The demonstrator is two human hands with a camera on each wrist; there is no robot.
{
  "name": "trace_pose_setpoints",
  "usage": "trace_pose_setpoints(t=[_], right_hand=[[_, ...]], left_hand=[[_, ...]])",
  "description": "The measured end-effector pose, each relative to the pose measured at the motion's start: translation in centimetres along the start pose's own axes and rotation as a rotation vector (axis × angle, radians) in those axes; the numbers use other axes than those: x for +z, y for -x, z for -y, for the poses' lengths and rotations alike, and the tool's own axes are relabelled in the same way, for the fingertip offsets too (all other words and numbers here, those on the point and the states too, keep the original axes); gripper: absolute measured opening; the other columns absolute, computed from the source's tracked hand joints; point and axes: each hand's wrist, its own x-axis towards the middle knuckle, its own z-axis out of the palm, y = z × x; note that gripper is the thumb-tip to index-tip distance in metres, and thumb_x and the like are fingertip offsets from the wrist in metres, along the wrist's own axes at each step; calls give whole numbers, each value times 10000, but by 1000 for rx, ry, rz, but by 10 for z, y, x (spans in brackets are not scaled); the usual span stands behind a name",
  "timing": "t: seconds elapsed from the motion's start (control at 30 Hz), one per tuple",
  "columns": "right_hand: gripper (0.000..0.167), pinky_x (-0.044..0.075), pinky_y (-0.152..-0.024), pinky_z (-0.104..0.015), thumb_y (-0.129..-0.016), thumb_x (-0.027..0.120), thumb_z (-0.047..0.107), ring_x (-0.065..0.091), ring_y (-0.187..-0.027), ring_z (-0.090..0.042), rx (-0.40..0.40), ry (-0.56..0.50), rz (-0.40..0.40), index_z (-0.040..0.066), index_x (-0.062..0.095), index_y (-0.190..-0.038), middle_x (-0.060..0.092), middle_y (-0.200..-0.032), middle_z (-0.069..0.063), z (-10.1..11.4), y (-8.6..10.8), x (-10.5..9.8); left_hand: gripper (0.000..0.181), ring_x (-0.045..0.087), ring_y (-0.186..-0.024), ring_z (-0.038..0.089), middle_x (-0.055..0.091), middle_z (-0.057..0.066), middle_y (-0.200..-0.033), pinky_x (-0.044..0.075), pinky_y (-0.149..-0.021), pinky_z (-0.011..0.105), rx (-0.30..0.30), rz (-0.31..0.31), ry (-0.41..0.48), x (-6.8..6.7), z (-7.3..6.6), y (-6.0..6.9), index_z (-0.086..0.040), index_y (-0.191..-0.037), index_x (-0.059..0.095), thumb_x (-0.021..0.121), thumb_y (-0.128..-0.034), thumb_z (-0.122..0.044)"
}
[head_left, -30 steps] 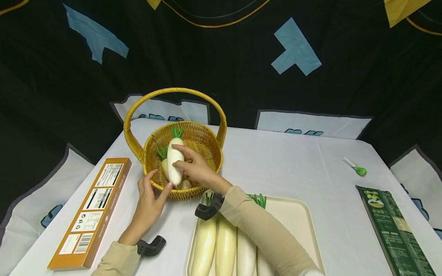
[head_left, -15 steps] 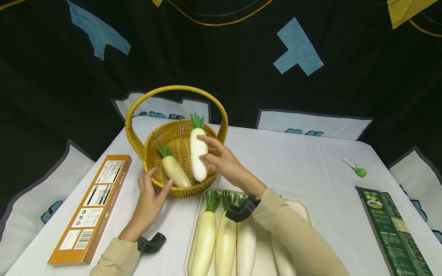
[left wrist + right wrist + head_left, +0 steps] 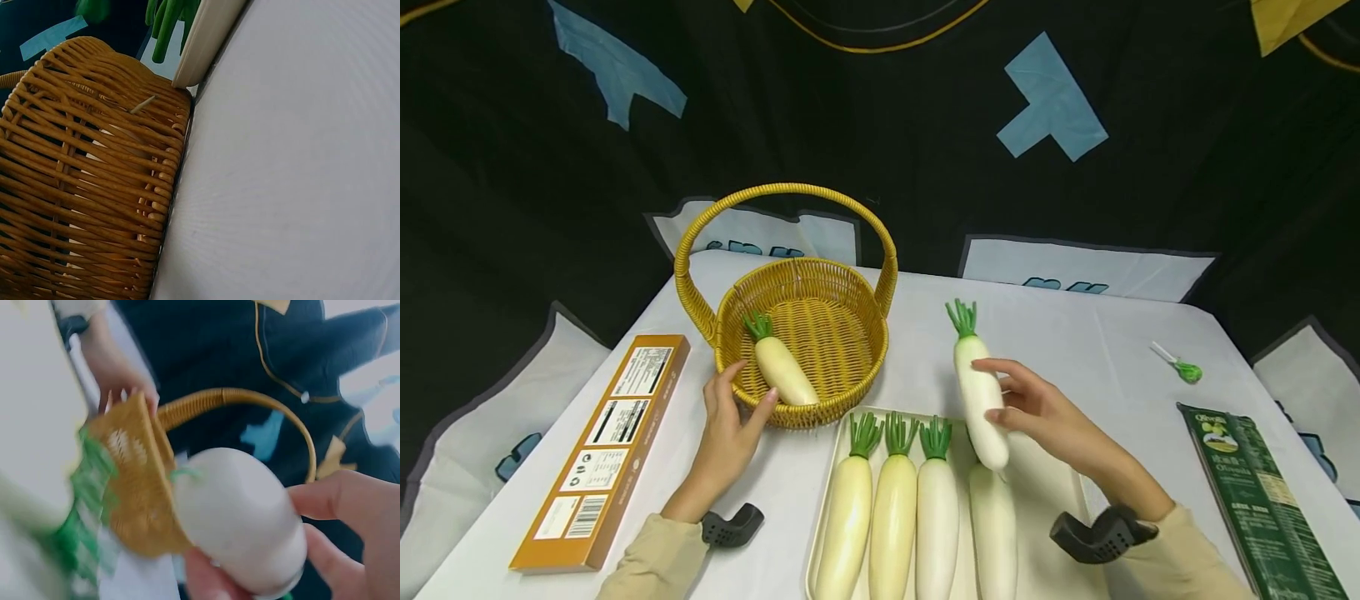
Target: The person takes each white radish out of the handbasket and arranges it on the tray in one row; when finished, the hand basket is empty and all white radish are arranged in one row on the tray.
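A white daikon radish (image 3: 979, 400) with green stalks is held between the thumb and fingers of my right hand (image 3: 1048, 417), above the cream tray (image 3: 1052, 508). Its rounded end fills the middle of the right wrist view. My left hand (image 3: 724, 433) touches the near left rim of the yellow wicker basket (image 3: 850, 387), thumb and forefinger spread apart along it. One pale daikon (image 3: 784, 371) lies inside the basket, leaning towards the near rim. Several more daikons lie side by side in the tray, among them a yellowish daikon (image 3: 891, 525). The left wrist view shows the basket's woven side (image 3: 94, 187), but no fingers.
An orange box (image 3: 610, 450) lies left of the basket. Far to the right are a green lollipop (image 3: 1186, 372) and a dark green packet (image 3: 1255, 492). The basket's tall handle (image 3: 782, 190) arches over it. A dark curtain hangs behind the white table (image 3: 1075, 358).
My right hand has lifted the white daikon out of the basket and carried it right, over the tray. One daikon stays in the basket. My left hand has stayed at the rim.
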Motion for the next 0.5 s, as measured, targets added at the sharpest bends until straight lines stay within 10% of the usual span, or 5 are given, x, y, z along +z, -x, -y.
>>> trace_pose_setpoints(t=[0.23, 0.5], right_hand=[[526, 446, -716, -251, -885, 575, 232, 539, -952, -69, 157, 149, 105, 201, 346, -1357, 466, -1198, -145, -25, 61, -15], [552, 447, -662, -228, -882, 574, 249, 550, -816, -115, 221, 83, 278, 173, 314, -1363, 424, -1187, -114, -43, 95, -7]], left_hand=[[624, 237, -1272, 461, 114, 244, -1406, 257, -966, 632, -7, 5, 2, 0, -1, 0, -119, -1391, 183, 501, -909, -353], [625, 224, -1285, 456, 112, 243, -1406, 241, -982, 635, -6, 1, 4, -1, -1, 1, -115, -1391, 185, 505, -909, -353]])
